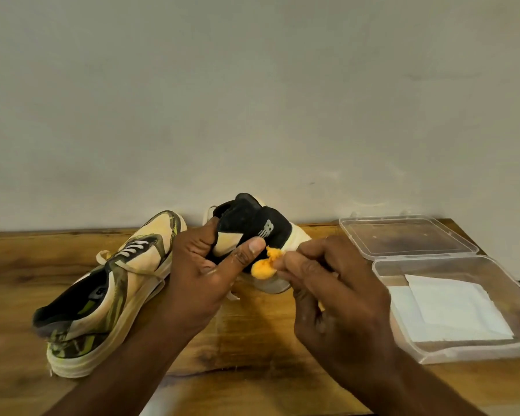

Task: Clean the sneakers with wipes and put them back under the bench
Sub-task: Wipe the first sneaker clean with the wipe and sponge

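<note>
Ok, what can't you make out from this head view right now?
- Held sneaker: toe and far side hidden behind the left hand.
- Orange wipe: mostly buried in the right hand; its grip is unclear.
- Wipe box: right end cut off by the frame edge.
- Bench underside: out of view.

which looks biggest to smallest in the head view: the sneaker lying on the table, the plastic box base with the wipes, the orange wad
1. Plastic box base and sneaker lying on the table: they look much alike in size, so I won't rank them.
2. Orange wad, by far the smallest, pinched in the right hand.
</note>
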`<action>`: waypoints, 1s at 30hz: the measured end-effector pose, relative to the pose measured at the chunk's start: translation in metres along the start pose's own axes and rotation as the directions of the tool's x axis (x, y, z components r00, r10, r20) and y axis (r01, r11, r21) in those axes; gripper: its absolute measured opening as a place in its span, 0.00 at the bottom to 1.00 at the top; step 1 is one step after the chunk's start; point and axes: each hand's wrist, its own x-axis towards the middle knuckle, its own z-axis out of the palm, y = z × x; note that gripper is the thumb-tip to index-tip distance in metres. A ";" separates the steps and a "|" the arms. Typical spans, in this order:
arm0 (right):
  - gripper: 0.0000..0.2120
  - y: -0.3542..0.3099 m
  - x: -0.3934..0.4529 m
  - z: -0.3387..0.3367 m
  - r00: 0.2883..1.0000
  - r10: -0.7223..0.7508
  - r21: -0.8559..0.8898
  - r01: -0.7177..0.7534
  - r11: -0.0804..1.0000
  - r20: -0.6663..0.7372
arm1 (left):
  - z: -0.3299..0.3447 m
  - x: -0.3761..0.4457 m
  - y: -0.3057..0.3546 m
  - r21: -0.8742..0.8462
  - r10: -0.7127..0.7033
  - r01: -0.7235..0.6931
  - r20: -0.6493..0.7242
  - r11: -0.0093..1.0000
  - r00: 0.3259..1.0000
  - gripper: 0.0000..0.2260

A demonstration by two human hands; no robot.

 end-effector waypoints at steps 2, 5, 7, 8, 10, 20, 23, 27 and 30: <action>0.12 0.006 0.003 -0.001 0.994 0.093 0.064 -0.090 0.994 -0.058 | 0.001 0.000 0.000 -0.023 0.000 0.000 0.006 1.000 1.000 0.18; 0.10 0.014 0.011 -0.003 0.949 0.307 0.156 -0.292 0.944 -0.077 | 0.003 -0.001 -0.002 -0.017 0.007 -0.006 0.021 1.000 1.000 0.13; 0.12 0.020 0.012 -0.003 0.904 0.424 0.190 -0.406 0.894 -0.061 | 0.005 -0.004 -0.001 -0.001 0.014 -0.014 0.028 1.000 1.000 0.11; 0.12 0.021 0.012 -0.003 0.902 0.427 0.186 -0.409 0.893 -0.068 | 0.005 -0.005 -0.001 0.010 0.026 -0.026 0.030 1.000 0.999 0.12; 0.10 0.015 0.011 -0.004 0.937 0.335 0.132 -0.322 0.937 -0.095 | 0.006 -0.006 -0.001 0.050 0.044 -0.045 0.022 0.998 0.999 0.12; 0.09 0.005 0.000 -0.003 1.000 -0.008 -0.090 0.009 0.996 0.019 | 0.006 -0.006 0.000 0.057 0.013 -0.014 0.019 0.998 1.000 0.13; 0.10 0.021 0.008 -0.006 0.957 0.286 0.028 -0.285 0.958 -0.043 | 0.005 -0.008 -0.001 0.009 0.017 -0.018 0.072 1.000 0.997 0.12; 0.08 0.010 0.005 -0.003 0.972 0.226 0.089 -0.220 0.971 -0.066 | 0.006 -0.010 -0.006 0.030 -0.006 0.003 0.100 1.000 0.995 0.12; 0.09 0.001 0.002 0.000 0.995 0.082 0.050 -0.080 0.996 -0.057 | 0.008 -0.012 -0.010 0.068 -0.038 0.030 0.113 0.997 0.993 0.12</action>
